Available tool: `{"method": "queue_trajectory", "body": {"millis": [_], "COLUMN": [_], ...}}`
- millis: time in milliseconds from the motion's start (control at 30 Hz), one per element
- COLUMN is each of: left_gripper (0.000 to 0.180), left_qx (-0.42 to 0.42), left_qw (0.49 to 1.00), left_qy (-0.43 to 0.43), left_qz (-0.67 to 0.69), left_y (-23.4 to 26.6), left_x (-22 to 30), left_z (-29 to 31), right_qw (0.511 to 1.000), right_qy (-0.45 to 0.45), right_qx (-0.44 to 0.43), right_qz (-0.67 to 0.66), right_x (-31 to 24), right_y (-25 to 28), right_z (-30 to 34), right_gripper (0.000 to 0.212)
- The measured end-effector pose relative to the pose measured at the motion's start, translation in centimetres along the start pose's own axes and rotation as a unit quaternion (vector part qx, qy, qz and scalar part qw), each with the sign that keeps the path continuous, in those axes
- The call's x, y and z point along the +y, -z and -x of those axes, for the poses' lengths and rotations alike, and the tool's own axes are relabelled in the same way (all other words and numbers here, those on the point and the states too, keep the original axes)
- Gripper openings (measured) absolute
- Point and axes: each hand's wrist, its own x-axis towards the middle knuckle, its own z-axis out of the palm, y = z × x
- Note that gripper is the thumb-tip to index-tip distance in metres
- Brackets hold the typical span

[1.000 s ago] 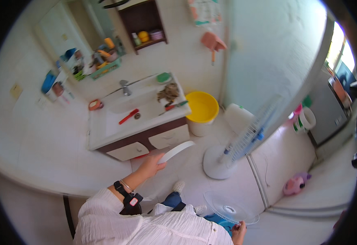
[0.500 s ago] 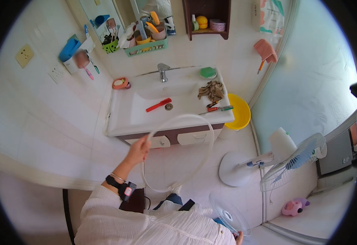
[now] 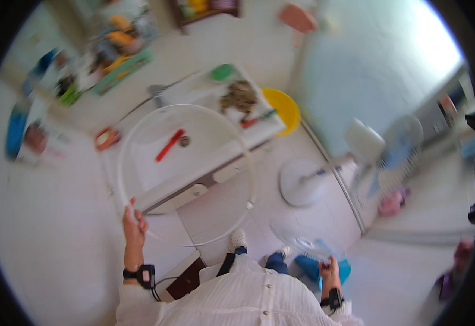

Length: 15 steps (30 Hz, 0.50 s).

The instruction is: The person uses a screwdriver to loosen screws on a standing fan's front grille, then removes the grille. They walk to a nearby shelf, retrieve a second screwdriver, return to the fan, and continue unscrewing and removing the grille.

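Note:
My left hand point(image 3: 134, 221) is closed on the edge of a large thin white ring point(image 3: 250, 179), which looks like the rim hoop of a fan guard. It hangs in front of the washbasin point(image 3: 205, 142). Lower right, my right hand point(image 3: 329, 270) grips the edge of a clear round fan grille point(image 3: 301, 240) with a pale hub; some fingers are hidden. In the basin lies a red-handled brush point(image 3: 169, 145) beside the drain. A brown rag point(image 3: 239, 98) and screwdrivers point(image 3: 259, 118) rest on the basin's right side. The picture is blurred by motion.
A white standing fan point(image 3: 302, 183), its head tilted, stands right of the basin. Beside the basin is a yellow bucket point(image 3: 284, 110). A blue object point(image 3: 341, 270) lies near my right hand. Frosted glass point(image 3: 367, 65) stands at the right, with a floor track along it.
The view has swung right and tilted. My left hand has moved left and lower with the ring. My right hand and the fan grille have come further into view.

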Motion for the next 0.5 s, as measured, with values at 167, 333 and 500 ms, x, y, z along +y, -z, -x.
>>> {"method": "queue_trajectory", "body": {"millis": [167, 333, 500], "left_gripper": [0.049, 0.047, 0.046], "left_qx": [-0.011, -0.038, -0.066], "left_qw": [0.999, 0.995, 0.991], "left_qy": [-0.023, -0.012, -0.009], "left_qz": [-0.033, -0.087, -0.116], "left_y": [-2.5, -5.6, -10.2], "left_x": [0.2, 0.0, -1.9], "left_z": [-0.6, 0.3, 1.1], "right_qw": [0.998, 0.989, 0.982], "right_qy": [0.011, 0.072, 0.078], "right_qx": [0.039, 0.119, 0.169], "right_qz": [-0.046, -0.046, -0.035], "right_x": [1.0, 1.0, -0.4], "right_y": [-2.0, -2.5, -0.6], "right_z": [2.3, 1.5, -0.6], "right_gripper": [0.014, 0.016, 0.024]}}
